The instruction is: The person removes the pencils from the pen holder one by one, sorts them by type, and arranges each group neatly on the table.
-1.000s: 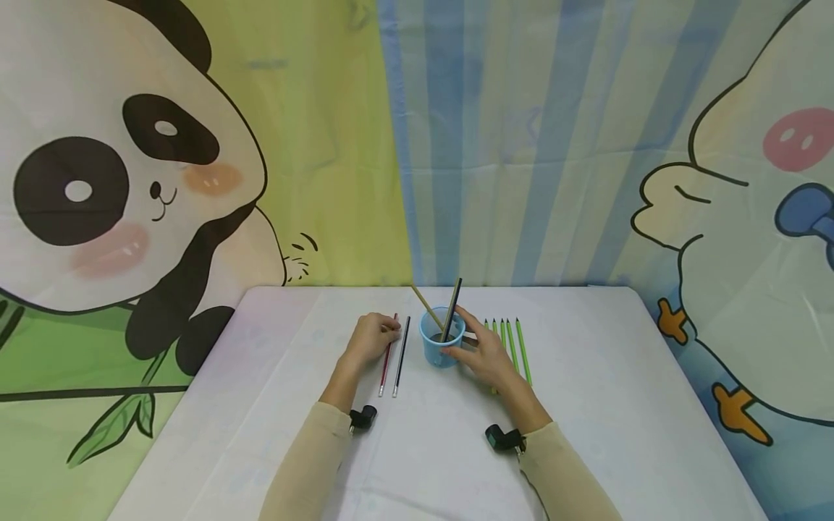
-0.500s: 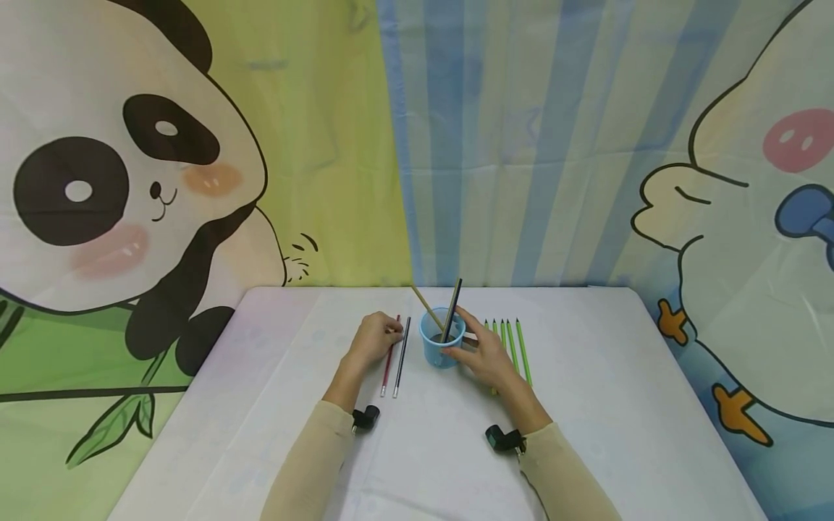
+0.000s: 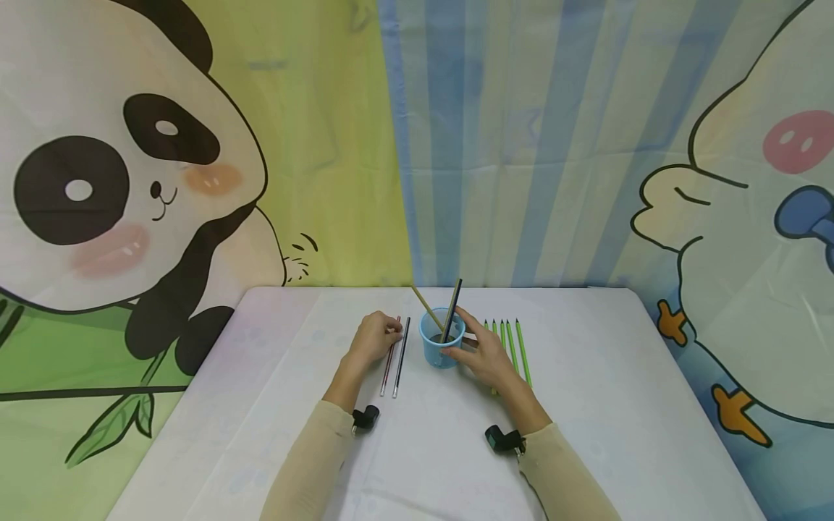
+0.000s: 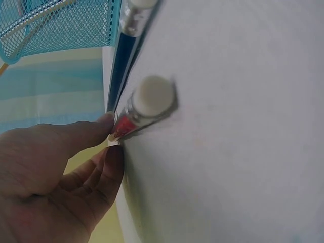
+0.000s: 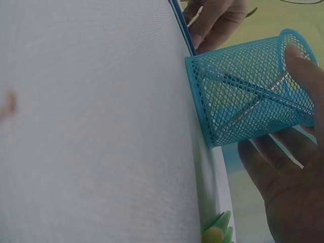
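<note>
My left hand (image 3: 373, 339) pinches a red pencil (image 3: 387, 370) between thumb and fingertips; the pencil lies on the table. Its white eraser end (image 4: 153, 96) points toward the left wrist camera. Just right of it lies a dark blue pencil (image 3: 401, 362), also with a white eraser. My right hand (image 3: 490, 354) grips the right side of a light blue mesh pencil cup (image 3: 438, 356), thumb near the rim and fingers along the wall. The cup stands upright. Leaning inside are a dark pencil (image 3: 452, 307) and a yellowish pencil (image 3: 425, 304).
Several green pencils (image 3: 520, 347) lie side by side right of the cup, partly hidden behind my right hand. The white table (image 3: 443, 456) ends at a cloth backdrop (image 3: 495, 181) with cartoon animals. Each wrist wears a small black camera (image 3: 503, 438).
My left hand has shifted slightly to the right with the red pencil, nearer the dark blue one. The right hand and the cup have stayed in place.
</note>
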Available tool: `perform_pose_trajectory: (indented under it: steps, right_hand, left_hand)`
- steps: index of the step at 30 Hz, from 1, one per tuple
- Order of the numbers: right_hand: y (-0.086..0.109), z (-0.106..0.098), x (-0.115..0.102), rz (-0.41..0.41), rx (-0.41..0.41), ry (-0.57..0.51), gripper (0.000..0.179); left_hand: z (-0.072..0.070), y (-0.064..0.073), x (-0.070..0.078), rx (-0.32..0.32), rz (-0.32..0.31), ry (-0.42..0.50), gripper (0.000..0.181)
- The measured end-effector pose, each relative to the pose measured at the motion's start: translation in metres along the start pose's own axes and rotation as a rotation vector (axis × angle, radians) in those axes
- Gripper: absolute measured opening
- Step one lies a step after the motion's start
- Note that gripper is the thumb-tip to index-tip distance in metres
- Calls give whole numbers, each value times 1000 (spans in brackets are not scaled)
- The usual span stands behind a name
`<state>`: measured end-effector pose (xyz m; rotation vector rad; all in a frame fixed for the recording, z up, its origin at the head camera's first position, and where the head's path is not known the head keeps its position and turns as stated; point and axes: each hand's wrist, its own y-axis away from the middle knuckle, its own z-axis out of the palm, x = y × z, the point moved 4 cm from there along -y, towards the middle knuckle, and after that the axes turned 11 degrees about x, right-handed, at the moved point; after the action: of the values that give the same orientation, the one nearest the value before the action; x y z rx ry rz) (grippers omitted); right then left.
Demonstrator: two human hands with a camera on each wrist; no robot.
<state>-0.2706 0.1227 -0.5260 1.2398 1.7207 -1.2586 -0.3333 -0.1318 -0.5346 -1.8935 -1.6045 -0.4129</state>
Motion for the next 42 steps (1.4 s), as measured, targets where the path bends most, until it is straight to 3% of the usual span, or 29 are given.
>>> perform_pose_trajectory:
  steps: [7, 14, 24, 31, 36, 42]
  right_hand:
    - [1, 0, -1, -1, -1, -8, 89]
    - [0, 0, -2, -8, -1, -23, 89]
    - [-1, 0, -2, -11, 6, -29, 88]
    - [-1, 0, -1, -18, 12, -19, 88]
    - [0, 0, 0, -28, 12, -21, 88]
    - [0, 0, -1, -46, 9, -36, 88]
  left_hand:
    - [-5, 1, 1, 1, -13, 12, 19]
    - [-23, 3, 17, 145, 32, 80, 32]
    - [-27, 6, 44, 264, 208, 501, 47]
    - [-23, 10, 57, 307, 268, 691, 44]
    - [-20, 11, 63, 293, 289, 703, 41]
    - [-15, 11, 63, 279, 260, 665, 39]
